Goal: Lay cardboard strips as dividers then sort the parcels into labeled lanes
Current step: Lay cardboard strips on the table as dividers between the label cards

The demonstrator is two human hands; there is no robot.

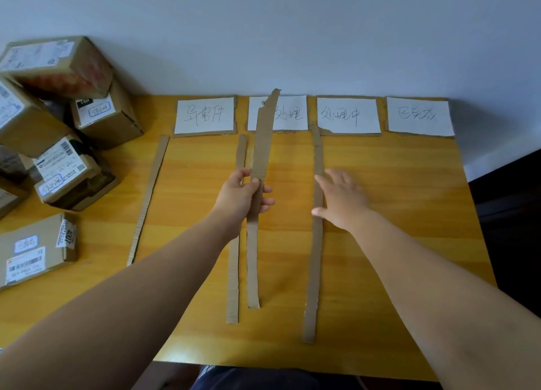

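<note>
My left hand [243,196] grips a long cardboard strip [262,146] lifted above the yellow table [395,214], its torn tip over the second label. My right hand [341,197] lies flat and open, fingers on a strip [314,272] that runs down from between the second and third labels. Two more strips lie flat: one at the left [149,199], one [234,278] just left of the held strip. Along the far edge sit white paper labels: first [205,115], second [289,114], third [348,115] and a further one [420,115] at the right.
Several taped cardboard parcels are stacked at the table's left [58,111], and a flat parcel [35,249] lies nearer to me. A pale wall stands behind the table. Dark furniture [509,214] borders the right edge.
</note>
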